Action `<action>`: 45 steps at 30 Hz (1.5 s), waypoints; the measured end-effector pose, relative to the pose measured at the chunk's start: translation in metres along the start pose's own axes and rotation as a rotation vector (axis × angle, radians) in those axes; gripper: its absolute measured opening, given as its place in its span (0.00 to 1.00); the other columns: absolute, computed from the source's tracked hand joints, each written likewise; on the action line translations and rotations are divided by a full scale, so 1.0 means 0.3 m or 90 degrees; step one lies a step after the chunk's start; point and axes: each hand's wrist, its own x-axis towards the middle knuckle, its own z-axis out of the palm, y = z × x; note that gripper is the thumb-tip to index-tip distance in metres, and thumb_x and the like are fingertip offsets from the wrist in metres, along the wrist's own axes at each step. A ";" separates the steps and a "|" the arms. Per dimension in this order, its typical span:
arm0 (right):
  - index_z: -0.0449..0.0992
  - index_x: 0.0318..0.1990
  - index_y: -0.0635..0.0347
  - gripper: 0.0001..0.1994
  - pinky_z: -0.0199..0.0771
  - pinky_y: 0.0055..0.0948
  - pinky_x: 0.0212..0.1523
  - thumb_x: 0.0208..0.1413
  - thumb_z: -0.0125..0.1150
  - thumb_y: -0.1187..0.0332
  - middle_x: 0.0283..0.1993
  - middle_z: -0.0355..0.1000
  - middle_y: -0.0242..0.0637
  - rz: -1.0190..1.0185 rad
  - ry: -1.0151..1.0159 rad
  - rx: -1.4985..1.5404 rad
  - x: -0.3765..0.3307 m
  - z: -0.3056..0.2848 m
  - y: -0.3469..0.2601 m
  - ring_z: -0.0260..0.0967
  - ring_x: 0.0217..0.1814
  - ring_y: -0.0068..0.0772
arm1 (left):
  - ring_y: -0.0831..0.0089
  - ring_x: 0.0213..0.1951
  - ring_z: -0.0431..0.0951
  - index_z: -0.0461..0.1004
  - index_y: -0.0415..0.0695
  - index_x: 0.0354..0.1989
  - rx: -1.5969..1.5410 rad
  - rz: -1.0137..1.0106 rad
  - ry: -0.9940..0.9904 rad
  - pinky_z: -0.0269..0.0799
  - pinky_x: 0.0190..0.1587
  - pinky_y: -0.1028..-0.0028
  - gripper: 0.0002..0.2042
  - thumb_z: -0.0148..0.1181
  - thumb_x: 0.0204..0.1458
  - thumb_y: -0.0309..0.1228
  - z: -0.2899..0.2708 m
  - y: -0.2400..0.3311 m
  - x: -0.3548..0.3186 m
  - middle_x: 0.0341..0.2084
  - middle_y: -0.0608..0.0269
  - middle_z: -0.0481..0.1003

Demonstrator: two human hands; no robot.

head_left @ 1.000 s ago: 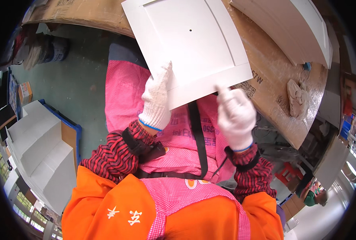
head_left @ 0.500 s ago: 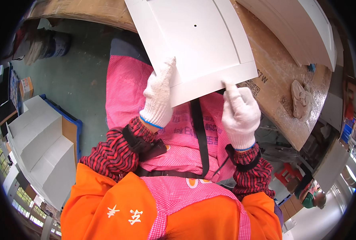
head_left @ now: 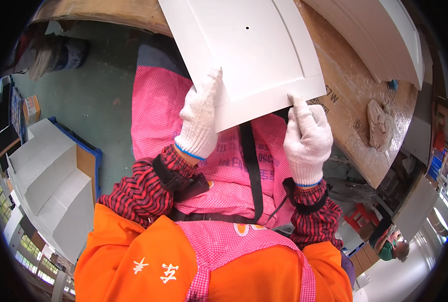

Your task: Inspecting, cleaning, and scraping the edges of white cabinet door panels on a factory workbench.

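Note:
A white framed panel (head_left: 251, 60), like a cabinet door with a small dark hole in its recessed middle, juts over the table edge toward me. Gloved in white knit, my left hand (head_left: 199, 113) grips the panel's near left corner, thumb on top and the other fingers hidden beneath. My right hand (head_left: 308, 133), in a matching glove, has its index finger stretched to the panel's near edge, right of the middle. Its remaining fingers are curled; whether anything small is in them cannot be seen.
The brown, film-wrapped table (head_left: 352, 121) carries a stack of white panels (head_left: 372, 38) at the right and a crumpled cloth (head_left: 380, 125) near its corner. White panels (head_left: 52, 186) stand on a blue-edged pallet at left. Behind at right are a red stool (head_left: 361, 217) and another person (head_left: 389, 246).
My right hand has slid a little to the right and up along the panel's near edge. My left hand keeps its hold, and the panel has barely shifted.

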 end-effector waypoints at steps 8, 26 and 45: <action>0.83 0.60 0.55 0.27 0.80 0.36 0.40 0.49 0.66 0.82 0.40 0.77 0.40 0.094 -0.031 -0.034 0.030 -0.013 0.019 0.79 0.37 0.43 | 0.57 0.49 0.83 0.65 0.53 0.75 0.283 0.152 -0.020 0.86 0.48 0.65 0.27 0.49 0.67 0.21 -0.002 -0.020 0.008 0.54 0.50 0.74; 0.84 0.48 0.57 0.19 0.80 0.39 0.35 0.46 0.66 0.80 0.37 0.78 0.39 -0.122 -0.032 0.058 -0.009 0.108 -0.209 0.76 0.33 0.46 | 0.69 0.58 0.78 0.72 0.42 0.69 0.128 0.089 0.011 0.76 0.59 0.69 0.23 0.52 0.74 0.43 0.110 -0.008 -0.017 0.59 0.59 0.76; 0.85 0.57 0.56 0.19 0.76 0.41 0.35 0.59 0.65 0.79 0.34 0.75 0.45 0.090 0.065 -0.078 0.148 -0.045 0.152 0.75 0.32 0.44 | 0.67 0.55 0.82 0.72 0.44 0.68 -0.098 -0.019 0.030 0.83 0.53 0.66 0.25 0.60 0.69 0.46 0.086 -0.070 0.011 0.56 0.61 0.79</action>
